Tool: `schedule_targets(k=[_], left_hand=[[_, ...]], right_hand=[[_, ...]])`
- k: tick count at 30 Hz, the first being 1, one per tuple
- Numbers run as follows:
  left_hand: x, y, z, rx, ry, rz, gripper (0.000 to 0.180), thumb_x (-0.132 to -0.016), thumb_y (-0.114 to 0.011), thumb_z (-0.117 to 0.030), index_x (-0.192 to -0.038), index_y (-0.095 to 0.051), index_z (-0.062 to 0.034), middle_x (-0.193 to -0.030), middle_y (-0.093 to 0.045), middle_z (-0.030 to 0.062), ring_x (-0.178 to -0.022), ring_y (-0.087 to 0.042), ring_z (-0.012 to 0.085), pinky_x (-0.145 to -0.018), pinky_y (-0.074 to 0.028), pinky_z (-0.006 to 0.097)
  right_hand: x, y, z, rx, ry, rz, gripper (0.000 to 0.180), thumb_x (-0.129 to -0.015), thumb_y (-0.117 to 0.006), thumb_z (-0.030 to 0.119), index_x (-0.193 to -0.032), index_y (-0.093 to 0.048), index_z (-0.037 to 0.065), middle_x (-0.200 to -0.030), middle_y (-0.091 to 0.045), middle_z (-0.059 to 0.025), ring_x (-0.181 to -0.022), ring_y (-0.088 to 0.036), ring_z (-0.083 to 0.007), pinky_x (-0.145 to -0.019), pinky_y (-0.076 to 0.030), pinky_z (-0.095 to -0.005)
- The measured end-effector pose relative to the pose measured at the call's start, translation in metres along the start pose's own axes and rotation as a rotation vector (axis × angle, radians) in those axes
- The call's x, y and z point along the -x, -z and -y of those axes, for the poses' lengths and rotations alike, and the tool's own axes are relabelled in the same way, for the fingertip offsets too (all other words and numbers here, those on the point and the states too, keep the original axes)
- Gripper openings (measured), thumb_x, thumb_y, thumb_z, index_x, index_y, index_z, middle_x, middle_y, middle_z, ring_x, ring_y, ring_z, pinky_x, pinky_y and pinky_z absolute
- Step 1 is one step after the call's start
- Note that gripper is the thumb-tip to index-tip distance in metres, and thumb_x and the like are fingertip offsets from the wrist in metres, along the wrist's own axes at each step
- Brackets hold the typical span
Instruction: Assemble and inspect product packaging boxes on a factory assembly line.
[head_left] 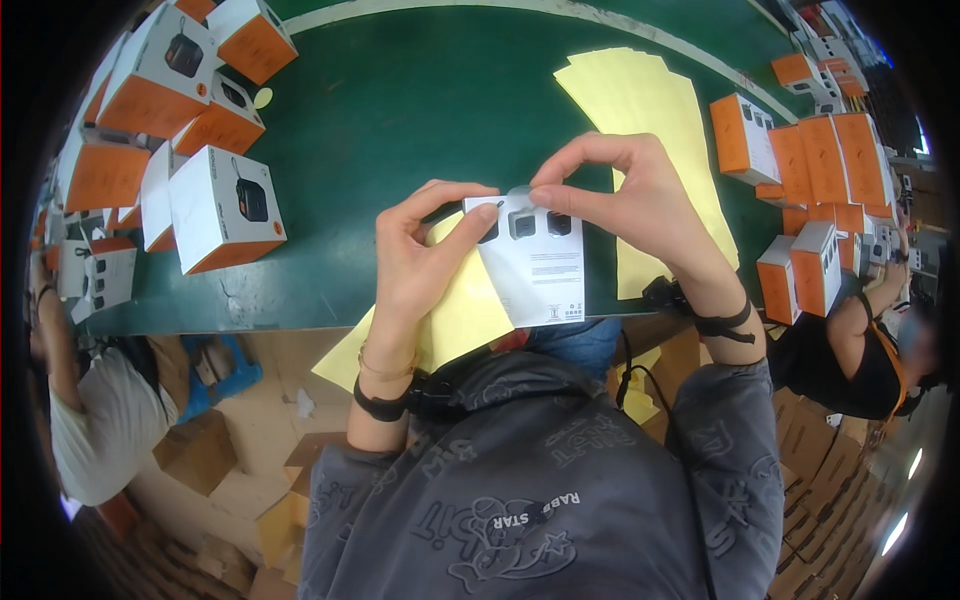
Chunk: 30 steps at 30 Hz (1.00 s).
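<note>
In front of me at the table's near edge is a white box (550, 285) with small pictures of a black device on its upward face. My left hand (420, 245) grips its upper left corner, thumb on the face and fingers along the far edge. A yellow sheet (478, 305) is also tucked under that hand and overlaps the box's left side. At the far edge of the box, my right hand (630, 190) pinches a small clear sticker (521, 200) between thumb and index finger. The sticker touches or nearly touches the box.
Fanned yellow sheets (665, 130) lie to the right on the green table (380, 110). White and orange boxes (228, 210) are stacked at the left, and more boxes (830, 160) at the right. Other people work on both sides. Cardboard cartons (195, 450) stand on the floor.
</note>
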<state>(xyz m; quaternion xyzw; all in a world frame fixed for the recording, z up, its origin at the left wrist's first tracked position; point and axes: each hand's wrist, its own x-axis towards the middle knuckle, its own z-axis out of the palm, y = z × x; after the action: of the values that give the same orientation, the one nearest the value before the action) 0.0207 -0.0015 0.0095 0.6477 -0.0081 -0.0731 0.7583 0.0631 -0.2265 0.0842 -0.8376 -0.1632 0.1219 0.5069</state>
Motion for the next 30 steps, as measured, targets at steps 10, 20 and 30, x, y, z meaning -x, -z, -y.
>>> schedule_targets(k=[10,20,30], left_hand=[[0.000,-0.001,-0.001,0.004,0.019,-0.005,0.017,-0.092,-0.077,0.002,-0.109,-0.078,0.0036,-0.098,-0.069,0.0040,-0.086,-0.069,0.0096,-0.073,-0.053,0.022],[0.000,0.000,0.001,0.028,0.029,0.007,0.018,-0.093,-0.077,0.001,-0.110,-0.078,0.0036,-0.100,-0.070,0.0043,-0.087,-0.069,0.0093,-0.073,-0.053,0.021],[0.000,0.000,0.001,0.022,0.020,0.006,0.018,-0.092,-0.077,0.001,-0.110,-0.078,0.0035,-0.100,-0.071,0.0050,-0.087,-0.069,0.0094,-0.075,-0.053,0.022]], right_hand=[[-0.003,-0.003,-0.004,-0.070,-0.111,0.056,0.010,-0.086,-0.084,0.008,-0.093,-0.082,0.002,-0.089,-0.078,-0.0051,-0.087,-0.071,-0.0119,-0.085,-0.052,-0.0267],[-0.003,-0.004,-0.005,-0.035,-0.126,0.046,0.009,-0.086,-0.084,0.009,-0.093,-0.082,0.003,-0.088,-0.077,-0.0048,-0.086,-0.070,-0.0121,-0.088,-0.052,-0.0283],[-0.002,-0.005,-0.012,0.019,-0.019,0.000,0.013,-0.085,-0.083,0.013,-0.093,-0.081,0.003,-0.083,-0.077,-0.0055,-0.080,-0.070,-0.0121,-0.079,-0.054,-0.0282]])
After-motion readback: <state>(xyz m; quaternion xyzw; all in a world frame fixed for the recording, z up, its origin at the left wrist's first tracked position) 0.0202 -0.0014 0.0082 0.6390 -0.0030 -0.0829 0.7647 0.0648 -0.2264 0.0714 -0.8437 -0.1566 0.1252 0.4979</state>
